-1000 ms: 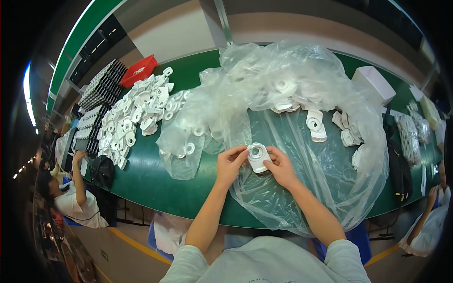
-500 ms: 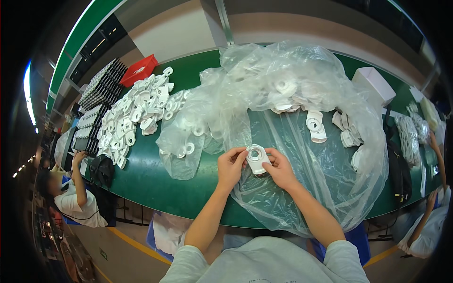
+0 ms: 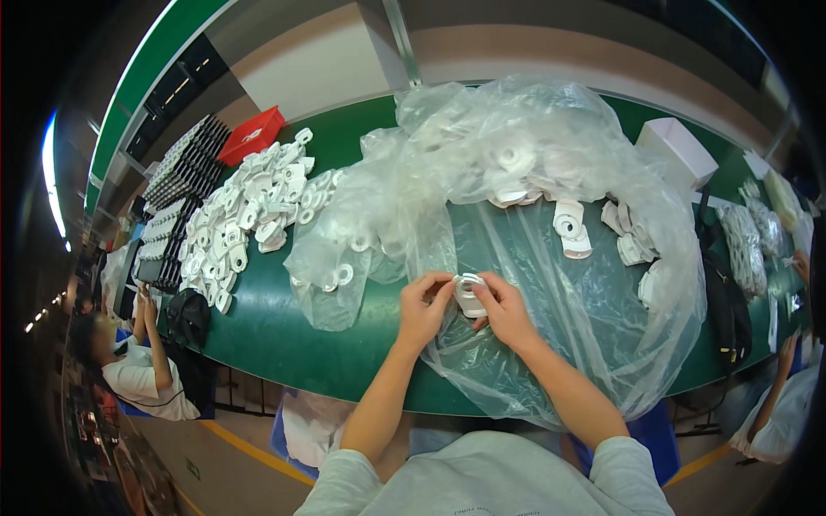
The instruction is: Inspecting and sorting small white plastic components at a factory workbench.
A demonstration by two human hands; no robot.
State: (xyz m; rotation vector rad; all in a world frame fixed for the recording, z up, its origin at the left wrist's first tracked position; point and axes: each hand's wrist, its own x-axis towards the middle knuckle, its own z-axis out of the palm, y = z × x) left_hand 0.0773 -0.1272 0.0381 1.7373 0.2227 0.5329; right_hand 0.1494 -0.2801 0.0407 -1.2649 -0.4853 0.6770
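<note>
A white plastic part (image 3: 470,303) with a round ring opening at its top is held between my two hands, above the near part of the clear plastic bag (image 3: 551,344). My left hand (image 3: 423,303) pinches its upper left edge between thumb and fingers. On the other side, my right hand (image 3: 508,308) grips it, the thumb lying near the ring. Beyond my hands, a pair of similar white parts (image 3: 570,229) lies on the bag. More loose white parts (image 3: 635,232) sit to their right, and others show blurred through the bag's folds.
At left, a big heap of white parts (image 3: 249,206) spreads over the green table (image 3: 267,297). Behind it stand a red bin (image 3: 251,138) and stacked black trays (image 3: 185,159). A white box (image 3: 677,153) and black bag (image 3: 724,310) are at right. Co-workers (image 3: 151,378) sit at both sides.
The white part has tilted between my hands, and my right thumb has moved up toward its ring. At left, a co-worker's hands have come lower.
</note>
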